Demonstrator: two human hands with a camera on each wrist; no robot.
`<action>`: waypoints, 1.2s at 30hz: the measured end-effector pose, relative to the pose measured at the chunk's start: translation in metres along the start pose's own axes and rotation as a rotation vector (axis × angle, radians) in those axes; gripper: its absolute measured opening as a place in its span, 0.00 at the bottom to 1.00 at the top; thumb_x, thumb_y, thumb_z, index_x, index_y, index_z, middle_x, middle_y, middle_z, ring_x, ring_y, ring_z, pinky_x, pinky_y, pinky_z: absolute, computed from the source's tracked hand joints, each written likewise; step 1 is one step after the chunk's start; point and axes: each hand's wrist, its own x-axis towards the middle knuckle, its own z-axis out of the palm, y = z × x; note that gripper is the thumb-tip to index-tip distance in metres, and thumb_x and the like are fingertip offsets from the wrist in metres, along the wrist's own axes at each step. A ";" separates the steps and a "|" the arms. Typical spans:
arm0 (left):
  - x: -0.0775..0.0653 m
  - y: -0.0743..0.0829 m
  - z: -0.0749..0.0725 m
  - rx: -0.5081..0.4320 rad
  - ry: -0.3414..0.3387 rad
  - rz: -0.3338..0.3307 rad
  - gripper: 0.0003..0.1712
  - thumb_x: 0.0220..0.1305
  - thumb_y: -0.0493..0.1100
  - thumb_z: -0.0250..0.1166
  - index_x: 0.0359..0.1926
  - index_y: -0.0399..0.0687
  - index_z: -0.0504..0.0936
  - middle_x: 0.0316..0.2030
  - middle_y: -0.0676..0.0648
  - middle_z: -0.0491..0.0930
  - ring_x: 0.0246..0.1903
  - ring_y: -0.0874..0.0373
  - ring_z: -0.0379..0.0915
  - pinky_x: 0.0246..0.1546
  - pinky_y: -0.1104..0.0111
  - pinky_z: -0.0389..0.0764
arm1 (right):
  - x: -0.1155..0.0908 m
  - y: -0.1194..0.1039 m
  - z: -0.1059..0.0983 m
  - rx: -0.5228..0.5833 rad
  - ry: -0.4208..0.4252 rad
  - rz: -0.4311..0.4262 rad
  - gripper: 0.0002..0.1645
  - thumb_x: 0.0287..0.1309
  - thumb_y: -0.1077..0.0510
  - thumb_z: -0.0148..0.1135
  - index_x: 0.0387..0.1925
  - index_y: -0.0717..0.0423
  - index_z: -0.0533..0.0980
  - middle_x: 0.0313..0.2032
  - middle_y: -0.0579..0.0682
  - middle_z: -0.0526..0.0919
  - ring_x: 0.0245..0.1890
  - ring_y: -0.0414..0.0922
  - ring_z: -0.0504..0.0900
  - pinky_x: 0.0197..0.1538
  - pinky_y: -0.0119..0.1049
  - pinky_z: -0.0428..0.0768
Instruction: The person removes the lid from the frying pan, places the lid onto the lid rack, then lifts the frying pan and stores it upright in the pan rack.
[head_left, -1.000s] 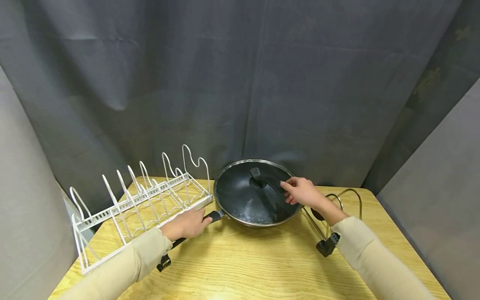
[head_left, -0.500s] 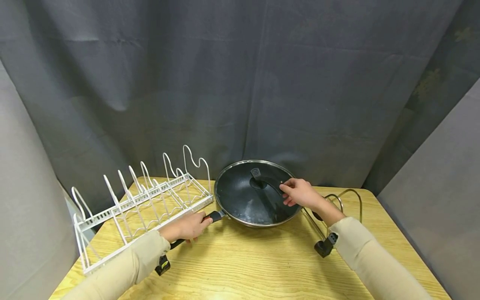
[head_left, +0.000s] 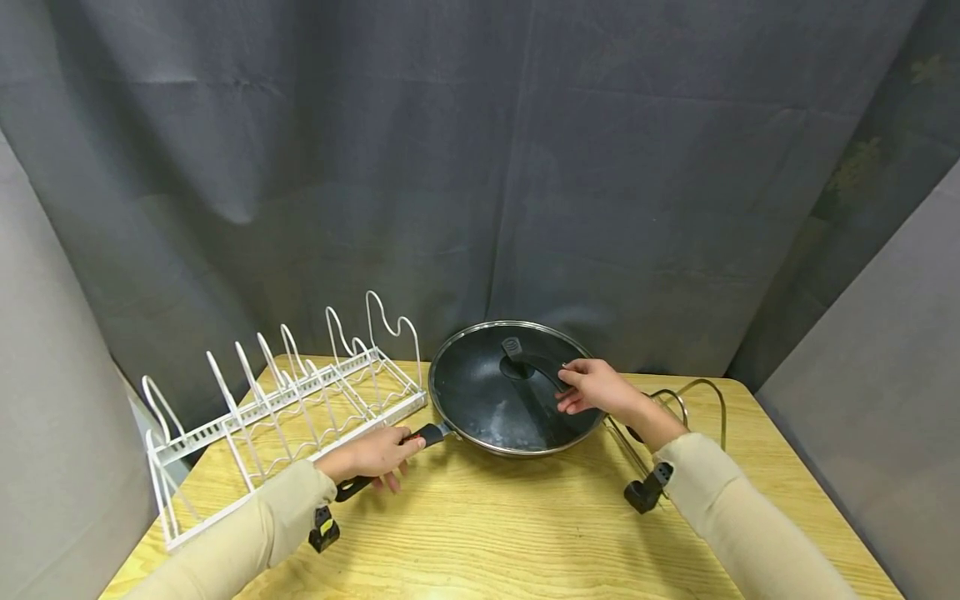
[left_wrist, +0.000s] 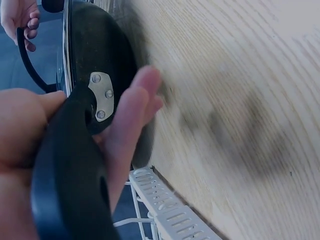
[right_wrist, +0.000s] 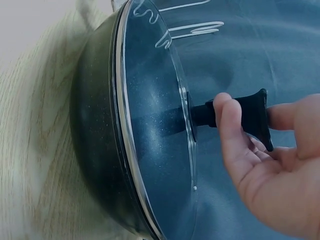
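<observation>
A dark wok [left_wrist: 102,45] stands upright on the wooden table, covered by a glass lid [head_left: 487,404] with a metal rim. My left hand [head_left: 372,454] is at the wok's long black handle [head_left: 431,433]. Its thumb side touches the handle, while its fingers [left_wrist: 127,130] stretch straight past the other side, apart from a grip. Above the lid, my right hand [head_left: 597,388] pinches the free end of the curved black lid handle [head_left: 538,363], its fingers curled against it in the right wrist view. The lid sits on the wok's rim.
Left of the wok stands a white wire rack [head_left: 300,396] with several upright dividers, close to the wok handle. A bent metal wire stand [head_left: 705,383] is partly hidden behind the right forearm. A dark curtain [head_left: 480,167] hangs behind the table [head_left: 517,533].
My left hand's fingers have loosened and straightened from round the wok handle. My right hand has shifted slightly down and left onto the lid handle's end. Wok and rack look unmoved.
</observation>
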 end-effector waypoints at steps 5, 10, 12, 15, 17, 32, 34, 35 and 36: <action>0.003 -0.005 -0.003 -0.108 -0.063 -0.007 0.23 0.73 0.52 0.48 0.51 0.34 0.70 0.32 0.34 0.81 0.21 0.46 0.81 0.22 0.56 0.82 | 0.002 0.001 0.000 0.077 -0.029 0.008 0.22 0.72 0.59 0.44 0.56 0.75 0.61 0.42 0.70 0.77 0.29 0.46 0.84 0.37 0.40 0.82; 0.005 -0.010 -0.005 -0.189 -0.115 -0.017 0.23 0.73 0.52 0.49 0.50 0.34 0.70 0.33 0.33 0.80 0.19 0.52 0.80 0.21 0.60 0.82 | 0.004 0.002 0.001 0.166 -0.042 0.025 0.20 0.72 0.60 0.42 0.54 0.74 0.60 0.38 0.65 0.78 0.28 0.45 0.83 0.34 0.35 0.82; 0.005 -0.011 -0.005 -0.209 -0.127 -0.021 0.22 0.73 0.52 0.49 0.47 0.36 0.70 0.32 0.34 0.80 0.18 0.54 0.80 0.20 0.63 0.81 | 0.005 0.002 0.002 0.205 -0.043 0.038 0.21 0.72 0.60 0.42 0.57 0.75 0.58 0.37 0.63 0.78 0.28 0.44 0.82 0.34 0.34 0.82; 0.006 -0.012 -0.005 -0.222 -0.138 -0.028 0.22 0.73 0.53 0.49 0.45 0.35 0.70 0.29 0.36 0.81 0.17 0.56 0.79 0.18 0.67 0.80 | 0.008 0.002 0.002 0.256 -0.052 0.057 0.24 0.72 0.61 0.42 0.60 0.75 0.54 0.35 0.60 0.78 0.28 0.44 0.82 0.34 0.33 0.81; 0.007 -0.012 -0.005 -0.224 -0.141 -0.032 0.24 0.72 0.54 0.49 0.44 0.33 0.71 0.27 0.38 0.81 0.16 0.58 0.78 0.17 0.68 0.79 | 0.009 0.002 0.002 0.290 -0.059 0.065 0.25 0.72 0.61 0.41 0.61 0.75 0.52 0.34 0.58 0.77 0.27 0.44 0.81 0.33 0.33 0.81; 0.007 -0.016 -0.006 -0.235 -0.157 -0.045 0.21 0.72 0.54 0.50 0.36 0.39 0.73 0.16 0.48 0.70 0.11 0.64 0.64 0.13 0.73 0.69 | 0.023 0.003 0.001 0.511 -0.150 0.102 0.25 0.67 0.65 0.36 0.62 0.73 0.50 0.34 0.56 0.75 0.27 0.41 0.78 0.31 0.28 0.79; 0.007 -0.016 -0.007 -0.221 -0.157 -0.043 0.21 0.72 0.55 0.50 0.36 0.40 0.73 0.16 0.49 0.68 0.11 0.64 0.62 0.14 0.73 0.69 | 0.025 0.003 0.001 0.525 -0.153 0.116 0.27 0.67 0.65 0.36 0.64 0.72 0.48 0.35 0.56 0.75 0.27 0.41 0.78 0.31 0.28 0.79; 0.007 -0.016 -0.008 -0.212 -0.158 -0.040 0.21 0.72 0.55 0.50 0.35 0.40 0.73 0.16 0.49 0.68 0.11 0.64 0.61 0.14 0.73 0.68 | 0.026 0.003 0.000 0.532 -0.155 0.123 0.27 0.66 0.66 0.35 0.64 0.72 0.47 0.35 0.56 0.75 0.28 0.42 0.78 0.31 0.29 0.79; 0.006 -0.015 -0.008 -0.206 -0.158 -0.038 0.22 0.72 0.55 0.49 0.35 0.40 0.73 0.16 0.49 0.67 0.11 0.64 0.61 0.14 0.72 0.68 | 0.027 0.002 0.000 0.540 -0.153 0.132 0.28 0.66 0.66 0.35 0.64 0.72 0.46 0.35 0.57 0.75 0.28 0.42 0.78 0.31 0.29 0.79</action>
